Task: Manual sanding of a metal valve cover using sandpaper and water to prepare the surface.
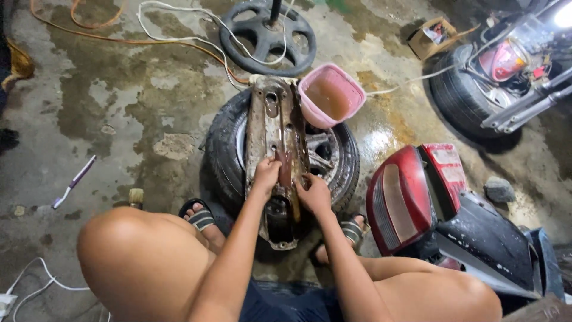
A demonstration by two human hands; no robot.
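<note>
At nine o'clock on the wet concrete floor (119,101) lies a toothbrush (72,182) with a white handle, and just right of it, near the person's left knee, stands a small round brush end (136,196). At seven o'clock a white cable (36,286) loops across the floor. Orange and white cords (173,42) run from eleven o'clock toward the centre.

In the middle a tyre on its rim (226,149) lies flat, and across it, running from twelve to six o'clock, rests a long rusty metal bracket (275,128). The left hand (266,174) sits on the bracket's left edge, fingers curled down over it and pressing a small reddish-brown piece (285,169) from the left. The right hand (314,194) is just beside it at about four o'clock, fingers bent and closed against the bracket's right edge, touching the lower end of the same piece. Whether either hand fully grips the piece, I cannot tell. Both feet in striped sandals (201,216) flank the tyre's near side.

At twelve o'clock stands a black wheel-shaped base (268,39) with a post. Touching the bracket's upper right, at one o'clock, a pink tub (345,80) of murky brown liquid rests on the tyre. At three o'clock a red tail-light unit (400,200) leans against dark body panels (488,238), with a stone (499,189) near it. At two o'clock are a motorbike wheel (453,89) and a small cardboard box (432,36).
</note>
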